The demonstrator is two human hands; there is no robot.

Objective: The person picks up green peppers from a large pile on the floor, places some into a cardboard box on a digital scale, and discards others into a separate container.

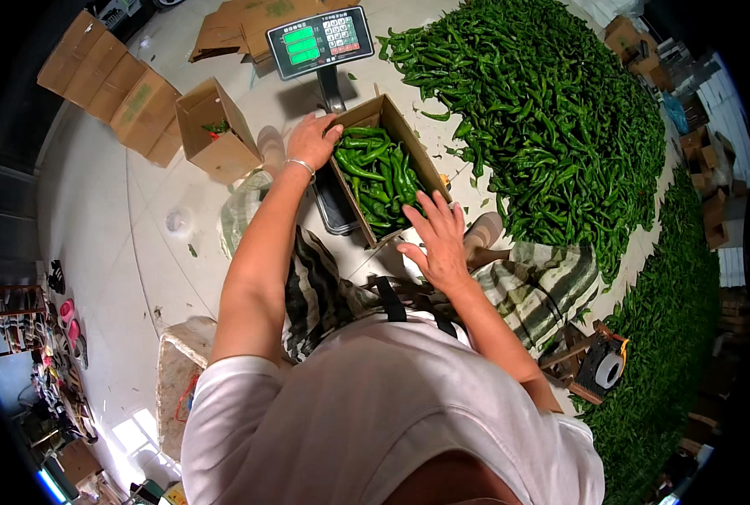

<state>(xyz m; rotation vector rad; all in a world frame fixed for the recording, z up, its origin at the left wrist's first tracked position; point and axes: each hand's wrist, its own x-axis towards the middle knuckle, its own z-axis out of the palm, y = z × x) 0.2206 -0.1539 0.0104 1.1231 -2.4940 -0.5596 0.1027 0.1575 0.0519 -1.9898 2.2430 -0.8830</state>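
Before me a cardboard box [416, 146], its top uncovered, stands on the dark platform [332, 205] of a digital scale. Long green peppers [378, 170] fill much of the box, mostly lying lengthwise. My left hand [312, 140], with a bracelet at the wrist, grips the far left corner of the box, thumb over the rim. At the near right corner my right hand [437, 243] is spread, fingertips at the rim and peppers; whether they touch is unclear. Beyond the box, the scale's display [320, 43] is lit green on a post.
A large heap of green peppers [539, 126] covers the floor to the right. On the left stand another cardboard box [220, 148] with a few peppers inside and a row of cardboard [112, 82]. A tape dispenser [607, 369] lies near my right elbow; a worn foam box [176, 379] is at my left.
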